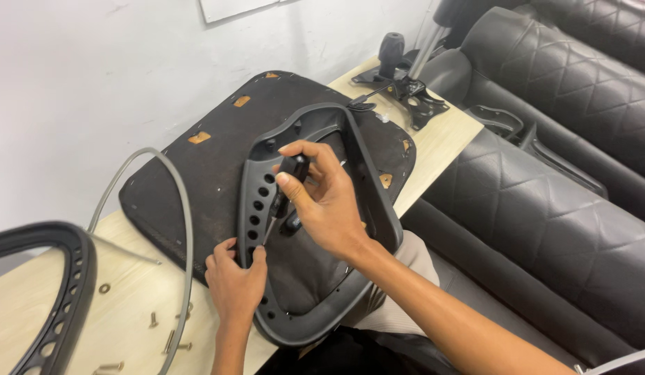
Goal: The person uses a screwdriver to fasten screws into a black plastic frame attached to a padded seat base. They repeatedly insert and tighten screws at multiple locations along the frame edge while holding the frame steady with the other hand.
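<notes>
An upturned office chair seat [218,139] with black fabric underside lies on a light wooden table [128,305]. A black plastic frame with a row of holes [256,201] rests on the seat. My right hand [322,201] grips a black-handled screwdriver [287,180], its tip pointing down at the frame's left bar. My left hand [232,278] pinches the frame's lower left edge just below the tip.
Loose screws and a washer [104,287] lie on the table near me. Another black holed frame [58,298] sits at far left, with a grey curved rod [187,229]. A black chair mechanism [405,83] stands at the table's far end. Black quilted cushions [544,180] fill the right.
</notes>
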